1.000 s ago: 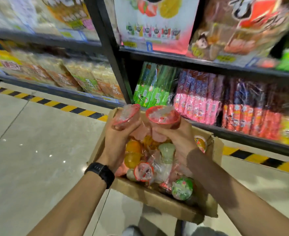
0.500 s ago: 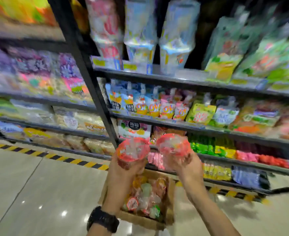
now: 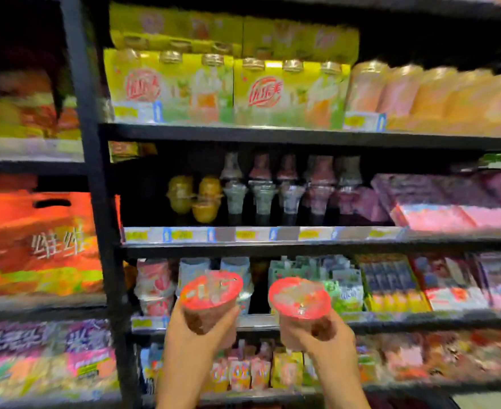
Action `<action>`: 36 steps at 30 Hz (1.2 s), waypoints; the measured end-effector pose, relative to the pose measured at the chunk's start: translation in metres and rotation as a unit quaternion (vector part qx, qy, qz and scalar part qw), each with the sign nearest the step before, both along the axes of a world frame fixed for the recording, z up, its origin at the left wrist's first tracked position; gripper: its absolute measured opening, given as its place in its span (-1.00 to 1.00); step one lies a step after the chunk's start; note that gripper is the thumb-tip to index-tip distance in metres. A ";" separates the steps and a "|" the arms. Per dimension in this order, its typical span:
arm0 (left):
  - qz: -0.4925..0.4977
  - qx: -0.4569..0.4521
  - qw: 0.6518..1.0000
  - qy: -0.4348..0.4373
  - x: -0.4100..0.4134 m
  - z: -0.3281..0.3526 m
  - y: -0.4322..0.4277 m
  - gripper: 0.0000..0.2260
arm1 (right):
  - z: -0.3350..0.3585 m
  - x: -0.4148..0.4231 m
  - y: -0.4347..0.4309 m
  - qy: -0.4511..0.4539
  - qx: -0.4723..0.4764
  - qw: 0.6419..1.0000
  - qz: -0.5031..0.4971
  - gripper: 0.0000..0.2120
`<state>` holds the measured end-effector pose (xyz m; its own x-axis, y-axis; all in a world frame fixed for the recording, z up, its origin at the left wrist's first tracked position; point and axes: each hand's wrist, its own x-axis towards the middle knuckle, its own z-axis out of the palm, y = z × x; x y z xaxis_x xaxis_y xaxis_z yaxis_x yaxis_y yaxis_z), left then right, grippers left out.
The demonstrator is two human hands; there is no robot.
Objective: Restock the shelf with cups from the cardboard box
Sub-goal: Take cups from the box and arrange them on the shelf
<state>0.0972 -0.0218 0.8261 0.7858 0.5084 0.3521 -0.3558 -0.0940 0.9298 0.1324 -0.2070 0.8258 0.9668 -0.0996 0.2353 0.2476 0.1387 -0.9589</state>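
The left hand [image 3: 194,338] grips the left cup [image 3: 210,293]; the right hand [image 3: 324,342] grips the right cup [image 3: 299,299], both below the shelf [image 3: 272,250]; setting two down together might topple the stacked cups [image 3: 261,187].

Both forearms were raised side by side. The left hand [image 3: 194,339] curled its fingers round the left cup [image 3: 210,293]; the right hand [image 3: 330,345] gripped the right cup [image 3: 300,301].

My left cup [image 3: 210,292] and right cup [image 3: 300,298] have red lids and brownish bodies. Right of the black shelf post [image 3: 107,237], multipacks [image 3: 169,87] are yellow-green with red logos; left of it, a carton [image 3: 36,240] is orange-red, white-lettered
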 end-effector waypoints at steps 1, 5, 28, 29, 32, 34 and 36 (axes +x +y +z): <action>-0.010 0.010 1.000 -0.006 0.008 0.013 -0.003 -0.53 | 0.012 0.002 -0.005 -0.038 -0.011 0.999 0.003 -0.51; -0.033 0.067 0.996 -0.049 0.032 0.051 -0.024 -0.34 | 0.051 0.018 -0.027 -0.107 0.008 0.994 -0.004 -0.67; 0.084 0.126 0.987 -0.050 0.161 0.138 -0.164 -0.55 | 0.134 0.197 -0.147 -0.134 -0.007 0.982 0.134 -0.76; 0.087 0.130 0.987 -0.046 0.164 0.140 -0.162 -0.57 | 0.136 0.204 -0.148 -0.133 -0.010 0.982 0.135 -0.78; 0.092 0.127 0.987 -0.035 0.181 0.147 -0.150 -0.59 | 0.144 0.225 -0.145 -0.126 -0.022 0.984 0.126 -0.74; 0.087 0.125 0.988 -0.025 0.197 0.152 -0.140 -0.51 | 0.151 0.242 -0.141 -0.116 -0.026 0.986 0.113 -0.67; 0.073 0.116 0.991 -0.002 0.213 0.154 -0.129 -0.43 | 0.161 0.256 -0.137 -0.097 -0.028 0.990 0.097 -0.55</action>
